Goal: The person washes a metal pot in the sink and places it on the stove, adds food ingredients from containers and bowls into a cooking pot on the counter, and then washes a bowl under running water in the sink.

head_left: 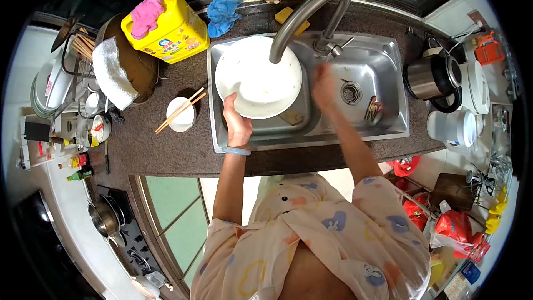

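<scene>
My left hand point(237, 124) grips the near rim of a large white bowl point(269, 86), thumb on the inner side and fingers hidden beneath. The bowl is over the left basin, under the spout of the grey faucet point(290, 25), and small specks show inside it. My right hand point(323, 91) is smeared by motion above the divider between the basins, just below the faucet lever point(345, 43). Its fingers cannot be made out. A small white bowl point(181, 115) with a pair of chopsticks point(182, 110) across it stands on the counter, left of the sink point(311, 143).
A yellow jug point(172, 30) draped with a pink cloth point(147, 14) stands behind left, beside a blue cloth point(223, 15). In the right basin lie a drain strainer point(350, 93) and some utensils point(373, 111). A steel kettle point(427, 78) stands to the right.
</scene>
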`<state>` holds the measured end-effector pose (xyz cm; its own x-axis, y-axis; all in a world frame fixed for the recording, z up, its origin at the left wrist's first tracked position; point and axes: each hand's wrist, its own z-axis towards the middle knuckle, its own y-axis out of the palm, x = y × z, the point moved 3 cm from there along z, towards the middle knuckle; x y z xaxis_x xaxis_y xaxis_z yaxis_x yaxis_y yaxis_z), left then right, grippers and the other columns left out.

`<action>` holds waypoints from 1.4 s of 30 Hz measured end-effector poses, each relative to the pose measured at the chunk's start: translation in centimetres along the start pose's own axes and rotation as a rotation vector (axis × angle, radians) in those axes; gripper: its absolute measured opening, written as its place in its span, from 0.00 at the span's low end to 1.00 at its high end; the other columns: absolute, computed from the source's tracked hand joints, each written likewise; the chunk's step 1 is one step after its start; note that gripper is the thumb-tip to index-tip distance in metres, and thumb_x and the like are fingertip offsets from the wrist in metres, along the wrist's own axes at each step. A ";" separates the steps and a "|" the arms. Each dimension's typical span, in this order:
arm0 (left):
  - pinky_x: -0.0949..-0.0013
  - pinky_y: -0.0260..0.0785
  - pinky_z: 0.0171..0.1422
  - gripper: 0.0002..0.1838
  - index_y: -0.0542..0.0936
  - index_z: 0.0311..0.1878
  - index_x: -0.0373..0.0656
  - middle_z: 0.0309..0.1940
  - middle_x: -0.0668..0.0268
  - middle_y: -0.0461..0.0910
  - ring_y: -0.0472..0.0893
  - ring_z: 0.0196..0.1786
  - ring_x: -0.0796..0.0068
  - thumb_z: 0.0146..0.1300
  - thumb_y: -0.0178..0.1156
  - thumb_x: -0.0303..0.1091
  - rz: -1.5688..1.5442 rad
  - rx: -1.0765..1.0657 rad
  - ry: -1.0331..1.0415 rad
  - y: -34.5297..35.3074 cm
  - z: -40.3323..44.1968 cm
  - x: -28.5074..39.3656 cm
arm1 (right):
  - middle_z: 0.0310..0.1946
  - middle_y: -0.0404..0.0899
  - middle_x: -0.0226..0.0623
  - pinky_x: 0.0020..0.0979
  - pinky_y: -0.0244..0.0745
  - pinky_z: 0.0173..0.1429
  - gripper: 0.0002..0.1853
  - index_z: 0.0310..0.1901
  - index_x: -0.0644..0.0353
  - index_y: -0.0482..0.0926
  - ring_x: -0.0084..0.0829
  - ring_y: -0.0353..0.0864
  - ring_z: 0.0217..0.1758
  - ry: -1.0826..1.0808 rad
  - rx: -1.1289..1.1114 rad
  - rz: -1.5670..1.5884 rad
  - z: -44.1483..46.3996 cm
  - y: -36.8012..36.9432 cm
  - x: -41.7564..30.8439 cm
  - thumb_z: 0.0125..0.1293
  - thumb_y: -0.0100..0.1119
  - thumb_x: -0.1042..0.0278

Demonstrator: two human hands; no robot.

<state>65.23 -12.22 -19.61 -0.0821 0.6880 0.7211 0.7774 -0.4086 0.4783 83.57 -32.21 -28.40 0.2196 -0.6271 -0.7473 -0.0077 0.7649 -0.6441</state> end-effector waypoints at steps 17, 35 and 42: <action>0.60 0.59 0.67 0.29 0.64 0.64 0.32 0.57 0.52 0.70 0.70 0.60 0.60 0.62 0.52 0.37 0.140 -0.035 0.279 -2.3 3.7 0.2 | 0.57 0.71 0.51 0.43 0.73 0.61 0.26 0.62 0.63 0.64 0.51 0.74 0.58 0.347 -0.993 -0.248 -5.7 6.0 2.3 0.62 0.54 0.79; 0.58 0.60 0.66 0.31 0.63 0.66 0.34 0.59 0.54 0.69 0.70 0.61 0.60 0.62 0.52 0.39 0.181 -0.039 0.294 -1.9 3.6 -0.4 | 0.64 0.61 0.66 0.47 0.63 0.70 0.35 0.68 0.70 0.51 0.54 0.66 0.68 0.170 -1.165 -0.439 -10.1 11.2 4.7 0.67 0.53 0.62; 0.66 0.58 0.66 0.29 0.64 0.64 0.32 0.55 0.56 0.71 0.70 0.58 0.65 0.62 0.54 0.37 0.295 -0.042 0.395 -2.8 4.0 0.3 | 0.64 0.62 0.65 0.42 0.63 0.69 0.33 0.67 0.63 0.55 0.59 0.65 0.66 0.248 -0.626 0.057 -3.9 -1.5 -6.2 0.61 0.53 0.70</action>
<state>65.58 -8.49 -22.76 -0.0991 0.2625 0.9598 0.7782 -0.5807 0.2391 78.45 -30.05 -23.47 -0.0279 -0.6610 -0.7499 -0.5931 0.6148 -0.5199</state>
